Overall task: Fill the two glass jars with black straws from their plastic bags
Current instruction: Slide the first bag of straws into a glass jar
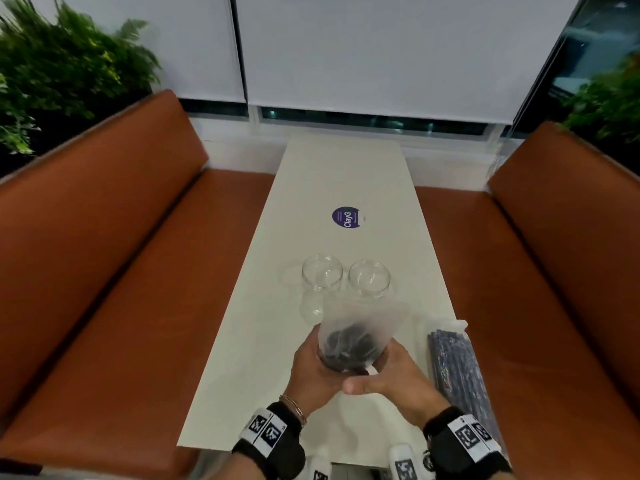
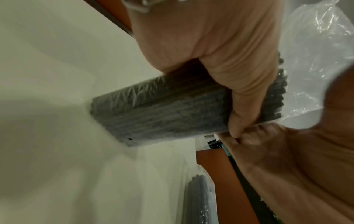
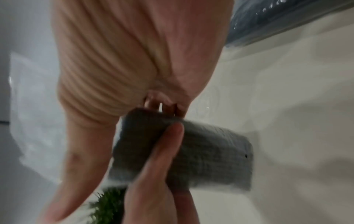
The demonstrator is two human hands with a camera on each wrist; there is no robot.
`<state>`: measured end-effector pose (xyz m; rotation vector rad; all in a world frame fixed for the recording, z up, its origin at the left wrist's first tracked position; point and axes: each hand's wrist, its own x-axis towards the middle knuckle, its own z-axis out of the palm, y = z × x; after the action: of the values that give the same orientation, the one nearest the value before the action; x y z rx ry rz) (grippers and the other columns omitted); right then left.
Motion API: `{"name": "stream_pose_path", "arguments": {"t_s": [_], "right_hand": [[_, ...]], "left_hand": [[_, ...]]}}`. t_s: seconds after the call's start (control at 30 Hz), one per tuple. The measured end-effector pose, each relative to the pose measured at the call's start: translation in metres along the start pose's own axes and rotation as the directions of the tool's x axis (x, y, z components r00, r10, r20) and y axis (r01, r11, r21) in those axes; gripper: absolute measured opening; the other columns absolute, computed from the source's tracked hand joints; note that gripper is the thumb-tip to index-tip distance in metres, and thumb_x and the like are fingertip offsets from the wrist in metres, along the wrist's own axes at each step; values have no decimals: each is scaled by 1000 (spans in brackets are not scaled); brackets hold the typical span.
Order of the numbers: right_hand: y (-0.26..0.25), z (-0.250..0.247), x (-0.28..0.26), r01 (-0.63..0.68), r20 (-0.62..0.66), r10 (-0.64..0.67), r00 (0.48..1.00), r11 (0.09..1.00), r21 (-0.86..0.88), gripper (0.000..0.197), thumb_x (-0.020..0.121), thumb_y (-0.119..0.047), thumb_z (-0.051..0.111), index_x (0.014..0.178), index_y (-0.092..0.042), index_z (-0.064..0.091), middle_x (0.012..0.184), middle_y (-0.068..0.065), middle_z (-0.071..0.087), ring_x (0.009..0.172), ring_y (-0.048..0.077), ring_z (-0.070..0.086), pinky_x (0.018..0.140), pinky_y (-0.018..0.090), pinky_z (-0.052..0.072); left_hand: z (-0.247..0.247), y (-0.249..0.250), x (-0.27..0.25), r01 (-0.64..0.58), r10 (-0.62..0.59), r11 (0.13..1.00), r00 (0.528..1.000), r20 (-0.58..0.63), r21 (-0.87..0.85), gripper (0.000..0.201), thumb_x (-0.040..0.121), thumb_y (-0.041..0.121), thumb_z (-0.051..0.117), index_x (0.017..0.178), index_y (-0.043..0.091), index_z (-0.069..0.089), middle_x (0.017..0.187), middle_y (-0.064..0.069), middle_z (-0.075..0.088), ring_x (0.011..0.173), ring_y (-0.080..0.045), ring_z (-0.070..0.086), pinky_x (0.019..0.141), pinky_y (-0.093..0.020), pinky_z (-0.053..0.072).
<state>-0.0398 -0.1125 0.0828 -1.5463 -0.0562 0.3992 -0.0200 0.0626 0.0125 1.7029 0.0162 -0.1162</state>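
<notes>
Two clear glass jars stand side by side mid-table, the left jar (image 1: 322, 276) and the right jar (image 1: 369, 279), both holding nothing. In front of them both my hands hold a plastic bag of black straws (image 1: 349, 344) upright on the table, its open top facing up. My left hand (image 1: 313, 368) wraps around the bundle (image 2: 162, 112). My right hand (image 1: 388, 374) grips it from the other side, thumb across the front (image 3: 159, 151). A second bag of black straws (image 1: 457, 368) lies flat along the table's right edge.
The narrow white table (image 1: 304, 209) carries a round purple sticker (image 1: 346, 217) beyond the jars. Orange bench seats (image 1: 121, 271) flank both long sides. Green plants (image 1: 52, 74) stand behind the left bench; window blinds close off the far end.
</notes>
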Motion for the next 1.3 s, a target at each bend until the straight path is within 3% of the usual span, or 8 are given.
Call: {"name": "stream_pose_path", "arguments": {"t_s": [0.13,0.27,0.4,0.6,0.73,0.97,1.13,1.3], "right_hand": [[26,22,14,4,-157,-10,988,999,-43,67,61,-12,103,121,-17,74,114,2,82,110,17,77,90,31,63],[49,33,29,-46,-273,44,961,999,-2,67,54,-21,106,115,-17,78,108,0,84,104,15,79,86,30,64],[62,36,39,-111,-284,102,953,994,-16,59,56,-20,106,109,-22,79,102,-6,84,95,8,80,83,30,66],[75,34,53,-139,-257,115,960,987,-78,24,70,-1,95,85,-14,80,80,3,83,75,12,80,65,21,63],[86,36,55,-43,-232,21,973,995,-94,38,69,-14,97,103,-10,78,95,12,82,90,31,80,80,46,66],[105,46,51,115,-186,-194,963,923,-366,48,86,-23,82,127,-1,70,115,19,78,104,29,76,88,43,65],[123,50,52,-3,-198,-83,977,916,-401,22,88,-40,68,108,-31,72,101,-22,75,98,0,72,87,34,63],[101,20,41,-43,4,56,998,812,-582,106,70,-45,90,159,-37,32,152,-45,35,146,-21,26,127,32,28]], "left_hand": [[11,-11,0,-26,29,984,999,-13,174,56,69,54,84,115,27,68,99,17,76,93,5,73,75,-18,61],[13,-29,1,31,-34,987,999,17,155,46,75,12,88,113,29,68,97,18,76,90,-1,74,80,-24,64],[12,-42,6,129,-137,976,990,37,175,40,69,35,76,105,28,61,93,4,74,90,-21,75,72,-39,68],[-26,-25,2,108,-154,977,954,256,186,123,44,38,108,144,43,38,132,21,64,118,4,65,95,-29,62],[-42,12,-4,23,-51,992,972,228,123,156,34,33,111,158,47,17,145,34,48,131,21,46,102,-7,46],[-4,12,0,69,-64,996,993,-97,51,108,43,28,106,133,41,49,118,20,70,110,6,67,82,-10,58],[2,-6,-2,59,-43,994,984,-175,87,73,63,9,97,111,42,53,102,25,72,92,10,71,68,-3,54],[2,-27,-5,79,-62,987,991,-116,143,68,64,14,95,114,38,56,98,11,76,92,5,73,70,-9,58]]}}
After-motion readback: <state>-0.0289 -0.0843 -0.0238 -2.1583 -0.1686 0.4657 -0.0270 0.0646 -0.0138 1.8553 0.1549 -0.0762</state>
